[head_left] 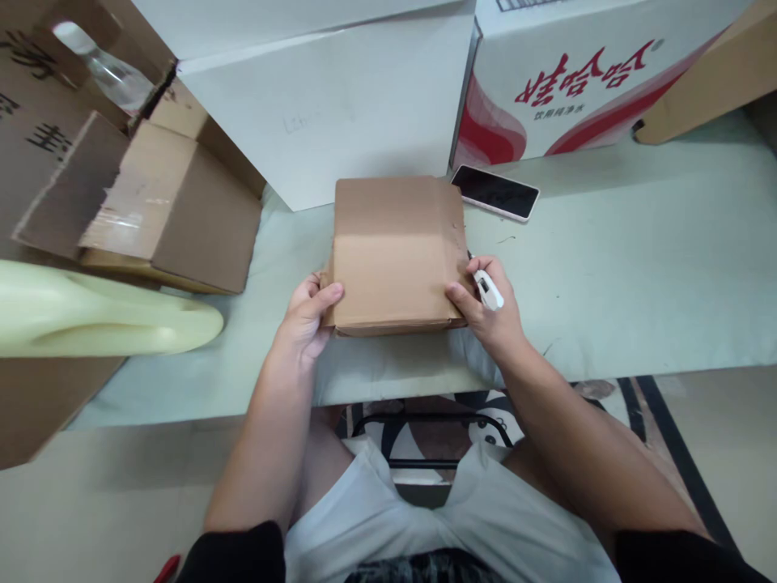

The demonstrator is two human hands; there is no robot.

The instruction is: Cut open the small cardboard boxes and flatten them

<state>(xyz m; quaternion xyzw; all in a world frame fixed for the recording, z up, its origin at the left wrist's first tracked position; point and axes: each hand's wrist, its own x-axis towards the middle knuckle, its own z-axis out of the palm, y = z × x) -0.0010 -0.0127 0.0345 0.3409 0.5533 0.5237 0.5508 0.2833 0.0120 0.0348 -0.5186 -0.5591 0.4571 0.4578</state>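
A small brown cardboard box [394, 259] lies in front of me near the table's front edge, its upper side creased across. My left hand [311, 312] grips the box's near left corner, thumb on top and fingers at the side. On the right side, my right hand [489, 308] presses its thumb on the box's edge. That same hand also holds a small white utility knife [489, 291] with a dark slider. Its dark tip points away from me, beside the box; whether the blade is out I cannot tell.
Behind the box stand a large white carton [340, 113] and a red-and-white carton [564, 97]. A phone [498, 193] lies at the back right. Open brown cartons [206, 210] with a plastic bottle [106, 69] and a pale yellow object [109, 312] crowd the left.
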